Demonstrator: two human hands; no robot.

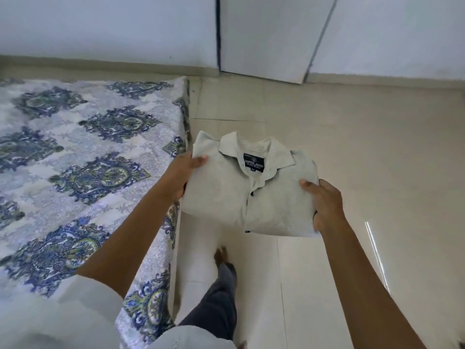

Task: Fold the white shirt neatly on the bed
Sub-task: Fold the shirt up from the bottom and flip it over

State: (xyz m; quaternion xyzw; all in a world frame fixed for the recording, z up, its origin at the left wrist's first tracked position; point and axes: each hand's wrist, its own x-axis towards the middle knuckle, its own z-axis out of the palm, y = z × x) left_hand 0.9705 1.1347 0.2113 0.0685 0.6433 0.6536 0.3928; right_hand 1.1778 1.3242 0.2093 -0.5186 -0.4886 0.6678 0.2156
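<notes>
The white shirt [226, 195] is folded into a flat rectangle, collar up, with a dark label showing inside the neck and dark buttons down the front. It hangs in the air over the floor, just right of the bed's edge. My left hand [183, 175] grips its left side, thumb on top. My right hand [324, 205] grips its right side, thumb on top and fingers underneath. The bed [75, 159], covered in a blue and green patterned sheet, fills the left of the view.
Pale glossy floor tiles [364, 159] spread to the right of the bed. A white wall and a door panel [264, 39] stand at the far end. My leg in dark trousers and bare foot [221, 255] are on the floor below the shirt.
</notes>
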